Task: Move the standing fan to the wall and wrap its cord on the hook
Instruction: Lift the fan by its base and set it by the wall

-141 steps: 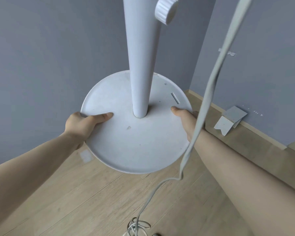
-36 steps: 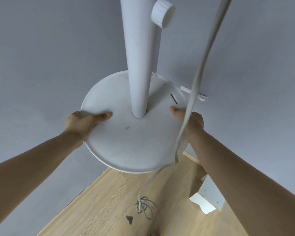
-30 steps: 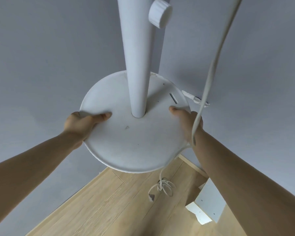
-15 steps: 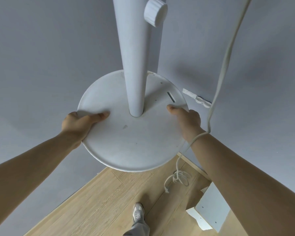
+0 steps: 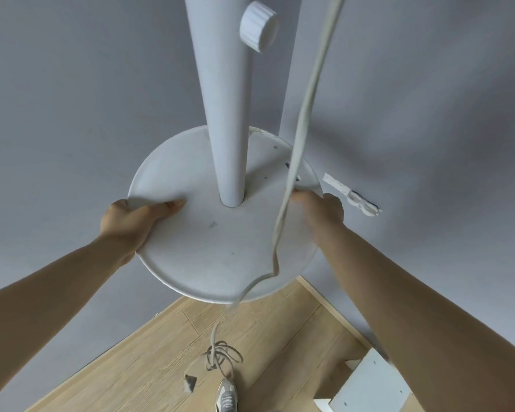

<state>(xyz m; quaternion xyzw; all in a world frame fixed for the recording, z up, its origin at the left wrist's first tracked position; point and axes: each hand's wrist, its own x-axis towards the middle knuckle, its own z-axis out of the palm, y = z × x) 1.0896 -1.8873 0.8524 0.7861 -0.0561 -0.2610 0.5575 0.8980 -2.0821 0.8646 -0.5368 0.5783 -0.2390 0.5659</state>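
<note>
The white standing fan is lifted off the floor close to a grey wall corner. Its round base (image 5: 208,251) fills the middle of the view and its pole (image 5: 223,108) rises out of the top, with a ribbed knob (image 5: 258,26) on it. My left hand (image 5: 131,223) grips the base's left rim, thumb on top. My right hand (image 5: 320,212) grips the right rim. The white cord (image 5: 305,114) hangs down across the base's right side and ends in a loose coil (image 5: 220,355) above the wooden floor. The fan head is out of view. No hook is visible.
Grey walls meet in a corner behind the fan. A torn white strip (image 5: 351,197) is stuck on the right wall. A white board (image 5: 369,388) lies on the floor at the lower right. My shoe (image 5: 226,396) and a small dark scrap (image 5: 190,382) are on the wooden floor (image 5: 149,361).
The hanging cord has swung left, from outside my right wrist to across the base. Its coil has shifted left over the floor. Both hands keep their hold on the base.
</note>
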